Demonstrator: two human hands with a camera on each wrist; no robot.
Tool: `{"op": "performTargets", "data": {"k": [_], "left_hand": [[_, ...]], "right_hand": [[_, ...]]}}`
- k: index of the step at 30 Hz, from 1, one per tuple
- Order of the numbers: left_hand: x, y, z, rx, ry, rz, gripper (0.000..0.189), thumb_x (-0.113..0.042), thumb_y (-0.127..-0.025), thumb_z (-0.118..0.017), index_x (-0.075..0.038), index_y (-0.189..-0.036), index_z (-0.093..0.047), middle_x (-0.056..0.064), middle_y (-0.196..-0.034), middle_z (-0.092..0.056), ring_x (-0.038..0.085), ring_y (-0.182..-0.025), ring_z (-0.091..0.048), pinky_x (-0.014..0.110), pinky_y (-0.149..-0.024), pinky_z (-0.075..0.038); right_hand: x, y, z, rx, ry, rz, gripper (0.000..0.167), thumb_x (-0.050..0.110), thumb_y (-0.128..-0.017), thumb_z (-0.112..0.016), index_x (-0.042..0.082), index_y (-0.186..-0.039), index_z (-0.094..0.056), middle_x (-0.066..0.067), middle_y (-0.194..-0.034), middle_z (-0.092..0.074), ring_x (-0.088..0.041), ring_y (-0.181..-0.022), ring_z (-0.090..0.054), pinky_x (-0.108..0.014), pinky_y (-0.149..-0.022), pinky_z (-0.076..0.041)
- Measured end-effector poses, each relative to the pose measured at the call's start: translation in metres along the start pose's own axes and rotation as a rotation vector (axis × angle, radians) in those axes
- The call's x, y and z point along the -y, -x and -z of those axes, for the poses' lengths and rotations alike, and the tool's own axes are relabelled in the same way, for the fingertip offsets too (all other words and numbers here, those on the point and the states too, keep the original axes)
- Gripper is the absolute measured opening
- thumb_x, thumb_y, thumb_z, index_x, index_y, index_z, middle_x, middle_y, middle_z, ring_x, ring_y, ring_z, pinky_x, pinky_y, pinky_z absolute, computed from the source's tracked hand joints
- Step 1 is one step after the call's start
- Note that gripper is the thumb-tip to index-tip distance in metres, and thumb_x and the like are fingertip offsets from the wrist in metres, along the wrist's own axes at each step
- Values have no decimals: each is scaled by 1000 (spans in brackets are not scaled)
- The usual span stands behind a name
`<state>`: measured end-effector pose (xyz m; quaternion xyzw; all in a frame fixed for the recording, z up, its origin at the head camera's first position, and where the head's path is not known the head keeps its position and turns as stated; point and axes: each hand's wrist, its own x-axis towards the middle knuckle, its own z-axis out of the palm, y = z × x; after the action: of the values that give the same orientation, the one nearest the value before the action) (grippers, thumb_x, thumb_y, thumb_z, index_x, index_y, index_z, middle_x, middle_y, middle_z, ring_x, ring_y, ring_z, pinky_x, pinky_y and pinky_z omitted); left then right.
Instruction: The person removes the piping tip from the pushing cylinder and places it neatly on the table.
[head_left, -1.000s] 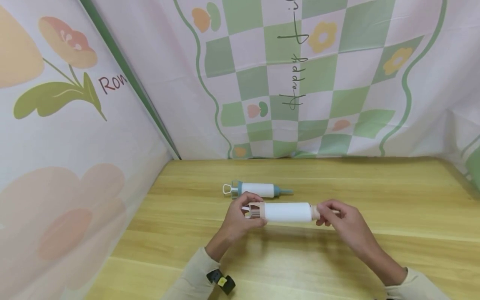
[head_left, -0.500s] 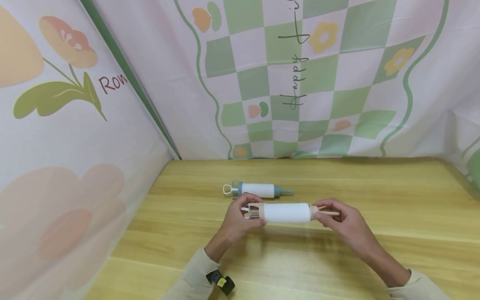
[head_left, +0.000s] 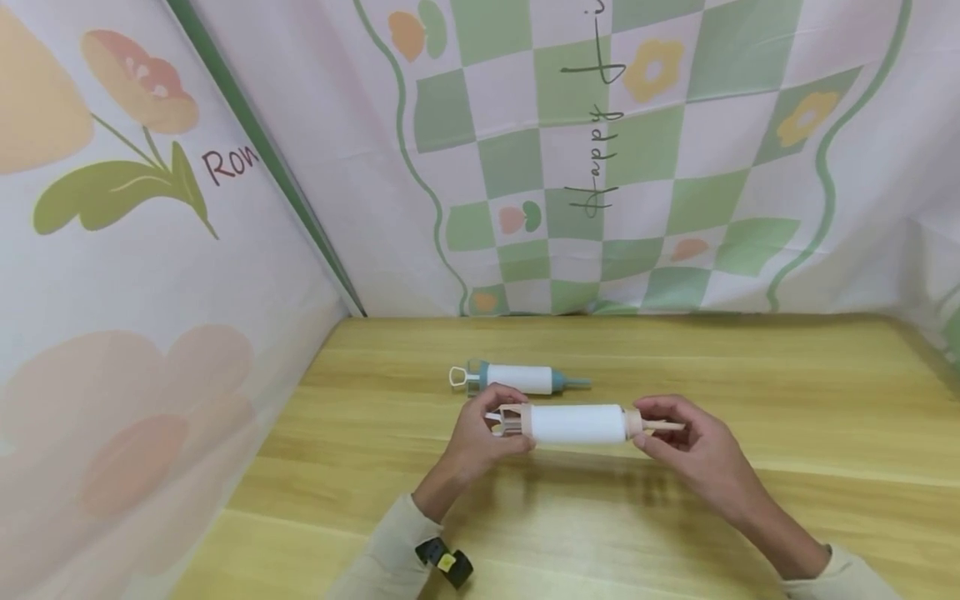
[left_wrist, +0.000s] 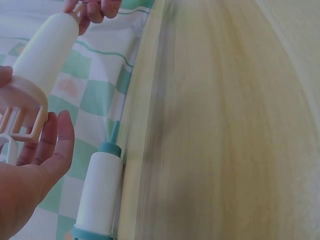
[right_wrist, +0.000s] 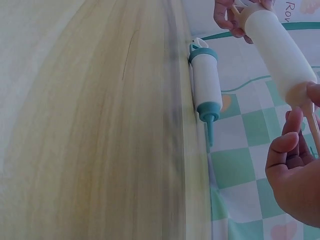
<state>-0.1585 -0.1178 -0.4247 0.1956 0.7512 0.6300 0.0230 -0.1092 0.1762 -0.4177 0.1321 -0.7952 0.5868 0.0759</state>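
A large syringe with a white barrel [head_left: 577, 424] and pale pink ends is held level above the table, its thin nozzle [head_left: 666, 426] pointing right. My left hand [head_left: 480, 433] grips the slotted pink collar [left_wrist: 25, 100] at its plunger end; a white plunger handle [left_wrist: 9, 145] shows through there. With thumb and fingers, my right hand [head_left: 693, 442] pinches the pink nozzle cap [head_left: 633, 422] at the other end. Its grip also shows in the right wrist view, beside the barrel [right_wrist: 277, 50]. Behind it on the table lies a second syringe [head_left: 519, 379], white with blue-green ends.
The wooden table [head_left: 360, 467] runs out to both sides and towards me. A white cloth with a green check pattern [head_left: 570, 167] hangs along its back edge. Another printed cloth [head_left: 150, 300] stands at the left. A black band [head_left: 444, 562] sits on my left sleeve.
My right fingers have shifted on the pink nozzle cap, first left towards the barrel and then slightly back, and more of the nozzle shows now. The left hand keeps its grip.
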Motion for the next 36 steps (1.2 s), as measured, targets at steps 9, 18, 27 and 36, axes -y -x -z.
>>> {"op": "performTargets", "data": {"k": [9,18,27,36], "left_hand": [[-1,2,-1,-12,-9,16,43,-1,-73,-83,-8,-111,-65,3,-107,-65,19,-90,-57,34,-77,-47],[-2,0,-1,-13,-11,13,43,-3,-72,-82,-9,-111,-64,2,-110,-65,19,-91,-57,36,-77,-48],[-1,-1,-2,-9,-5,5,44,-2,-72,-83,-7,-111,-65,3,-107,-65,19,-90,-57,33,-76,-47],[1,0,-4,7,-10,8,44,-2,-72,-83,-7,-111,-64,2,-107,-65,17,-89,-58,32,-75,-47]], "right_hand": [[-2,1,0,-37,58,-12,26,15,-105,-54,0,-126,-59,-9,-103,-65,-20,-74,-65,-31,-61,-55],[2,-8,6,4,-35,-217,44,32,-109,-41,-6,-121,-60,-12,-89,-68,-21,-70,-61,-28,-58,-51],[4,-10,5,-1,-116,-310,40,31,-106,-53,-7,-112,-62,-10,-82,-68,-16,-65,-57,-25,-54,-48],[5,-6,3,20,-144,-264,33,23,-104,-56,-9,-110,-63,-13,-81,-69,-18,-64,-59,-28,-58,-52]]}}
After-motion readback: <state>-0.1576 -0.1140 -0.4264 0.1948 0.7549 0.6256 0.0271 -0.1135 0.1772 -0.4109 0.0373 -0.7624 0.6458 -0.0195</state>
